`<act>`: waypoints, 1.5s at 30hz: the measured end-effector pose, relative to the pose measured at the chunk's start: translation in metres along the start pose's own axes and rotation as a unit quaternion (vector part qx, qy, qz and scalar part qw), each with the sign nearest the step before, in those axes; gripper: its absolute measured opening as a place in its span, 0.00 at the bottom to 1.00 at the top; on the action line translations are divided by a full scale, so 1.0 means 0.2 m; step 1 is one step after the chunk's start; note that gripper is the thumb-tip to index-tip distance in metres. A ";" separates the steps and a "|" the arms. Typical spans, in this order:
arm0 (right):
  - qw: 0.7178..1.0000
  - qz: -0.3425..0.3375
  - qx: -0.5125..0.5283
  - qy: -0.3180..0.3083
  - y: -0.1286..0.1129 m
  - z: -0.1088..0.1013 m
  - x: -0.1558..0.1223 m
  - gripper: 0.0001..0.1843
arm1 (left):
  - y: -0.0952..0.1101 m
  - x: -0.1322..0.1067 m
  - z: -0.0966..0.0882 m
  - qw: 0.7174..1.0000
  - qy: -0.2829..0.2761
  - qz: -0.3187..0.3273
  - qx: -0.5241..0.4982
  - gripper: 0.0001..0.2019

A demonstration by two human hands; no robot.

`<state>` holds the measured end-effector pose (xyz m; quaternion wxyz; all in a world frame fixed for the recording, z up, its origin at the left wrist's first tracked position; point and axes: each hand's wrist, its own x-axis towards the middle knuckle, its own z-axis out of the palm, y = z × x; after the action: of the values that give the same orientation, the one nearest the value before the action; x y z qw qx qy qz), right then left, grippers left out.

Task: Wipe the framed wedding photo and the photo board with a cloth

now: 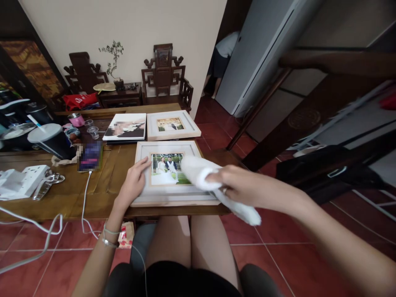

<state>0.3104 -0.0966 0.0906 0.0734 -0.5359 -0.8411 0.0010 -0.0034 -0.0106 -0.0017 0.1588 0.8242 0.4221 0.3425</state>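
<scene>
A brown wooden table (107,177) with plank seams runs across the frame from the left edge to just right of the middle. Flat on its center lies a pale-framed wedding photograph (168,171), close to the near edge. Behind it, at upper center, lie a second framed photograph (173,124) and, just beside that, a white-bordered picture panel (130,121). A pink mug (76,120) and clear plastic cups (93,132) stand at upper left, near a dark lidded tumbler (53,142) with a straw. Below these are a cabled smartphone (89,156) and, far left, a white power strip (34,176).
</scene>
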 end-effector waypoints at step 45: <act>0.991 -0.090 0.035 -0.091 -0.30 0.11 -0.01 0.26 | 0.02 -0.01 0.01 0.992 -0.053 -0.061 0.095 0.22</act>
<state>0.2555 -0.1228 0.0734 0.0154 -0.4532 -0.8883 0.0729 0.0001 -0.0152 -0.0023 0.1225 0.8252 0.4936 0.2459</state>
